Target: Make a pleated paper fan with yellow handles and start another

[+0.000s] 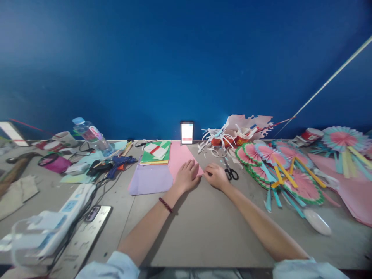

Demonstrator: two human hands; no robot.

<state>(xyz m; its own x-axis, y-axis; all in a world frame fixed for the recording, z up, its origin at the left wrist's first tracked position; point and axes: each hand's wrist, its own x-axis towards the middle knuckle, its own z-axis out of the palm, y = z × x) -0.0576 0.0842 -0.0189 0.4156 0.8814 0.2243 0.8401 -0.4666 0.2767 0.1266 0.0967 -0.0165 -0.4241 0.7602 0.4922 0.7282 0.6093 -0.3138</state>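
Observation:
A sheet of pink paper lies on the grey table, reaching back toward the blue wall. Pressed flat on it, fingers stretched out, is my left hand, with a dark beaded bracelet on the wrist. My right hand has its fingers curled together at the sheet's right corner, pinching the edge there. Black-handled scissors lie just right of that hand. To the left, purple paper sits beside the pink sheet, with a stack of green and other coloured papers behind it.
Pleated pink-and-green paper fans and a white spoon-shaped piece lie at right. Paper cups with white strips stand behind. On the left are a blue glue gun, power strip, phone, bottle and hammer.

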